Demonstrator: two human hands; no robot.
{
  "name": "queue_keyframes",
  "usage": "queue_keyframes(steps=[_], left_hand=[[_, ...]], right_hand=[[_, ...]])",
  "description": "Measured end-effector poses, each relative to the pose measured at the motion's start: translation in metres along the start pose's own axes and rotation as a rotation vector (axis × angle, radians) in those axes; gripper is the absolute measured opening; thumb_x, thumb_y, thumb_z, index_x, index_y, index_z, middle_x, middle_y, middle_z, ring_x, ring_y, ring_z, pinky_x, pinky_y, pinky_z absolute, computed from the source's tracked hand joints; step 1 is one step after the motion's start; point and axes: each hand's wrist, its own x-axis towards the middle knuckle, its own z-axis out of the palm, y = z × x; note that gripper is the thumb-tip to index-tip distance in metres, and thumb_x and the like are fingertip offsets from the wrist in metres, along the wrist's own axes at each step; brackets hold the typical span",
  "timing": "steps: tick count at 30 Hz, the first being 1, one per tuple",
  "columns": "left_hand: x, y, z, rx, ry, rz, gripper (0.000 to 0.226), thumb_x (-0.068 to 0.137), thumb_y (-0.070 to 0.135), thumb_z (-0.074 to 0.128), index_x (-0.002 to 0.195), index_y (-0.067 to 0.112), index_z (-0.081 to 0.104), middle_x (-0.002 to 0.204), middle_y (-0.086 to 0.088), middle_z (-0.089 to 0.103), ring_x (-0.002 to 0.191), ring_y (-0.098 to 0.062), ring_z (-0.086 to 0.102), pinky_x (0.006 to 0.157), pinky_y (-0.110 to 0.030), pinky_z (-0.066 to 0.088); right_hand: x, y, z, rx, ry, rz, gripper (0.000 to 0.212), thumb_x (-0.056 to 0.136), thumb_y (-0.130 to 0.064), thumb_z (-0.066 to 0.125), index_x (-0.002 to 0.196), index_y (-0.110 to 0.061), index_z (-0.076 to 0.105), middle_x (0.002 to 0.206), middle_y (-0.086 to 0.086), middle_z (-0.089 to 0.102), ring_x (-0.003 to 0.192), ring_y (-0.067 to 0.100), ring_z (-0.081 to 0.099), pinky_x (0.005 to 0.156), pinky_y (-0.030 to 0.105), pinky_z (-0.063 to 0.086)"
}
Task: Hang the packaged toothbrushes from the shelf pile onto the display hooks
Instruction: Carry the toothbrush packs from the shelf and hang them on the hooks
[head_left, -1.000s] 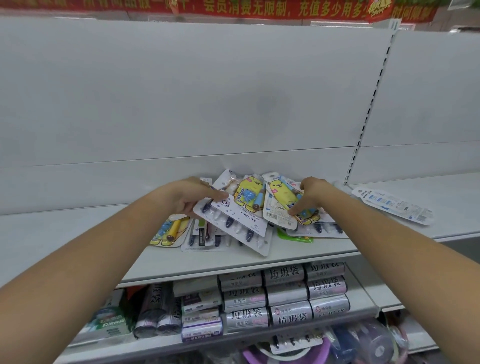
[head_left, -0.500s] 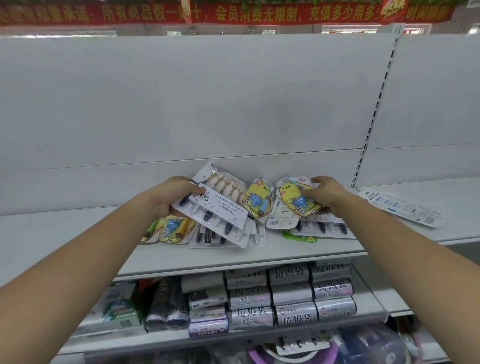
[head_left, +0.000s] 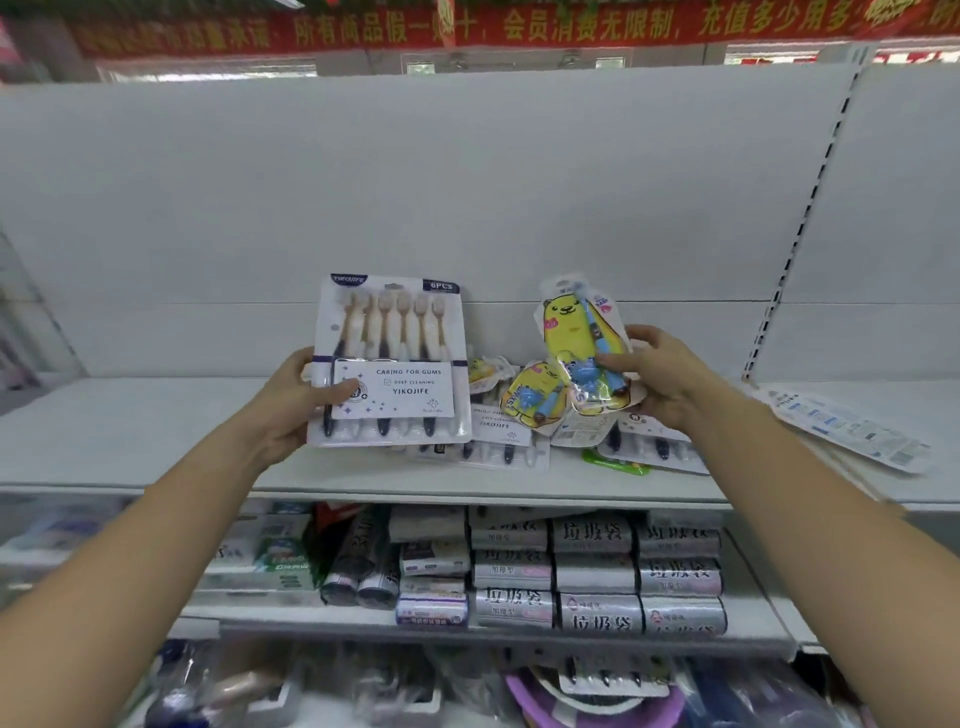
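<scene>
Two hands (head_left: 291, 402) (head_left: 670, 384), one pack (head_left: 389, 358) (head_left: 569, 332) each

Toothbrush packs (head_left: 389, 364) in both hands (head_left: 291, 405)

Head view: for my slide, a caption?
Left hand holds a six-brush pack, right hand a yellow pack, above the pile.

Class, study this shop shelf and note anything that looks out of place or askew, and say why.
The toothbrush packs lie in a loose overlapping heap on the shelf, tilted every way. One flat white pack lies askew, apart, on the shelf section to the right. No damage or spill shows.
</scene>
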Motion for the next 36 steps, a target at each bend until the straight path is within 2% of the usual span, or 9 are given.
queue_keyframes(steps=[3, 6, 8, 12, 17, 23, 26, 31, 36], left_hand=[[-0.032, -0.013, -0.019, 0.011, 0.106, 0.097, 0.061, 0.089, 0.0, 0.073, 0.138, 0.025, 0.047, 0.113, -0.014, 0.074, 0.09, -0.023, 0.075, 0.066, -0.036, 0.064], [-0.066, -0.032, -0.047, -0.01, 0.239, 0.147, 0.06, 0.09, -0.001, 0.072, 0.139, 0.024, 0.047, 0.119, -0.013, 0.072, 0.105, -0.026, 0.073, 0.094, -0.044, 0.059], [-0.091, -0.049, -0.071, -0.018, 0.327, 0.142, 0.057, 0.091, 0.003, 0.072, 0.137, 0.026, 0.048, 0.121, -0.008, 0.073, 0.11, -0.027, 0.071, 0.102, -0.052, 0.053], [-0.149, -0.078, -0.12, -0.043, 0.445, 0.125, 0.047, 0.092, 0.003, 0.07, 0.13, 0.026, 0.055, 0.122, -0.004, 0.074, 0.115, -0.027, 0.07, 0.103, -0.059, 0.051], [-0.224, -0.1, -0.181, -0.054, 0.55, 0.207, 0.057, 0.09, 0.0, 0.066, 0.142, 0.015, 0.046, 0.131, -0.005, 0.069, 0.124, -0.023, 0.065, 0.11, -0.052, 0.047], [-0.329, -0.133, -0.266, -0.014, 0.755, 0.205, 0.074, 0.083, 0.012, 0.081, 0.146, 0.016, 0.043, 0.133, 0.0, 0.069, 0.123, -0.023, 0.065, 0.11, -0.055, 0.047], [-0.38, -0.155, -0.305, -0.01, 0.861, 0.194, 0.072, 0.077, 0.027, 0.085, 0.139, 0.027, 0.05, 0.137, -0.002, 0.066, 0.126, -0.027, 0.063, 0.108, -0.053, 0.047], [-0.443, -0.191, -0.368, -0.038, 0.986, 0.163, 0.07, 0.075, 0.029, 0.084, 0.137, 0.031, 0.051, 0.136, -0.005, 0.066, 0.124, -0.028, 0.064, 0.107, -0.055, 0.048], [-0.481, -0.211, -0.424, -0.069, 1.053, 0.15, 0.078, 0.082, 0.023, 0.081, 0.149, 0.02, 0.041, 0.144, -0.004, 0.06, 0.134, -0.027, 0.057, 0.11, -0.049, 0.045]], right_hand=[[-0.01, 0.004, 0.03, 0.056, -0.11, -0.087, 0.056, 0.085, 0.0, 0.075, 0.133, -0.016, 0.052, 0.116, 0.008, 0.073, 0.091, 0.033, 0.076, 0.069, 0.054, 0.062], [-0.023, 0.015, 0.069, 0.123, -0.231, -0.123, 0.042, 0.088, -0.004, 0.072, 0.127, -0.012, 0.058, 0.109, 0.007, 0.076, 0.087, 0.029, 0.077, 0.067, 0.05, 0.062], [-0.035, 0.028, 0.099, 0.164, -0.301, -0.109, 0.035, 0.092, -0.006, 0.069, 0.124, -0.012, 0.058, 0.114, 0.01, 0.074, 0.085, 0.027, 0.077, 0.058, 0.042, 0.062], [-0.063, 0.065, 0.155, 0.164, -0.461, -0.088, 0.032, 0.097, -0.007, 0.062, 0.124, -0.018, 0.049, 0.119, 0.012, 0.072, 0.09, 0.027, 0.076, 0.062, 0.046, 0.063], [-0.092, 0.102, 0.232, 0.127, -0.67, -0.071, 0.038, 0.099, -0.004, 0.057, 0.128, -0.024, 0.043, 0.112, -0.001, 0.076, 0.091, 0.023, 0.076, 0.064, 0.044, 0.062], [-0.149, 0.145, 0.347, 0.046, -0.871, -0.074, 0.062, 0.072, -0.023, 0.078, 0.127, -0.024, 0.05, 0.123, 0.007, 0.072, 0.106, 0.031, 0.072, 0.077, 0.053, 0.062], [-0.181, 0.175, 0.404, 0.007, -0.954, -0.062, 0.063, 0.075, -0.019, 0.077, 0.132, -0.021, 0.05, 0.125, 0.01, 0.071, 0.109, 0.036, 0.07, 0.079, 0.056, 0.06], [-0.235, 0.216, 0.492, 0.034, -1.074, 0.055, 0.067, 0.075, -0.013, 0.073, 0.136, -0.015, 0.045, 0.111, 0.005, 0.077, 0.095, 0.026, 0.076, 0.066, 0.041, 0.063], [-0.275, 0.24, 0.565, 0.021, -1.172, 0.135, 0.062, 0.083, -0.008, 0.068, 0.139, -0.018, 0.043, 0.119, 0.01, 0.073, 0.098, 0.032, 0.074, 0.067, 0.047, 0.062]])
